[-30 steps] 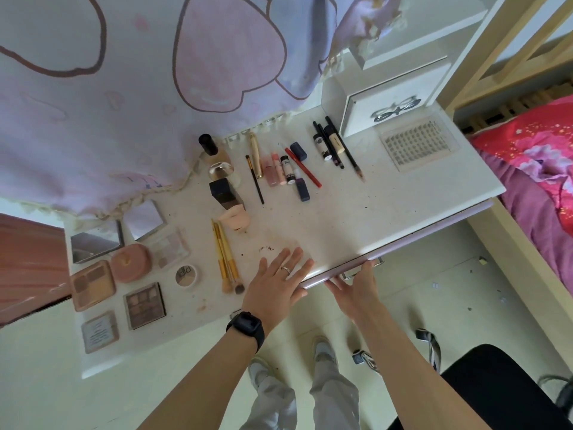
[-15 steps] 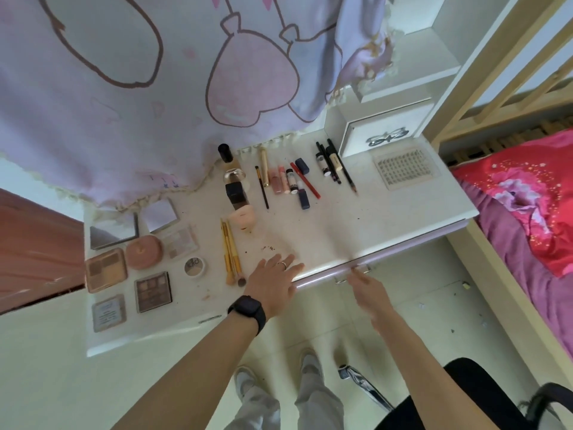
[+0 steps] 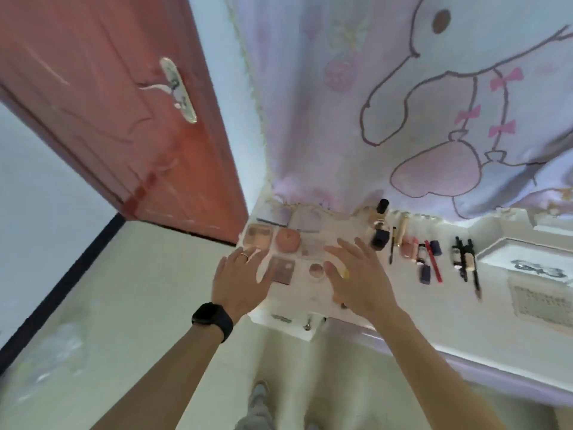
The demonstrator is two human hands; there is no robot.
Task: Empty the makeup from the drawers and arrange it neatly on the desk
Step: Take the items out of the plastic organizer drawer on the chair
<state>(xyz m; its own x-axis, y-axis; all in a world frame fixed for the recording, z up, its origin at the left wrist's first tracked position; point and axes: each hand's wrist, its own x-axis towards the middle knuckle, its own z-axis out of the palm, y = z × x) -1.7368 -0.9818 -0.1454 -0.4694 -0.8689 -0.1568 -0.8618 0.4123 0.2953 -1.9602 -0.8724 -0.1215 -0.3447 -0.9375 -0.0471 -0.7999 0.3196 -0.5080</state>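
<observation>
1. Left hand (image 3: 238,283): a thin metallic band ring (image 3: 245,256) on one finger.
2. Left wrist: a black rectangular smartwatch (image 3: 212,319) on a black strap.
3. Right hand (image 3: 356,280): bare, as are both forearms.
4. Legs: pale grey trousers (image 3: 257,412), blurred, and possibly a grey shoe (image 3: 259,387).

motion-blurred | desk (image 3: 449,305) cut off right | right hand (image 3: 356,280) hides part of it

One head-worn view was provided, aimed forward and down at close range. The left hand (image 3: 240,282) and right hand (image 3: 356,280) were framed centrally, the desk (image 3: 465,321) beyond and right of the fingers (image 3: 245,257), a door (image 3: 108,119) left of them.
</observation>
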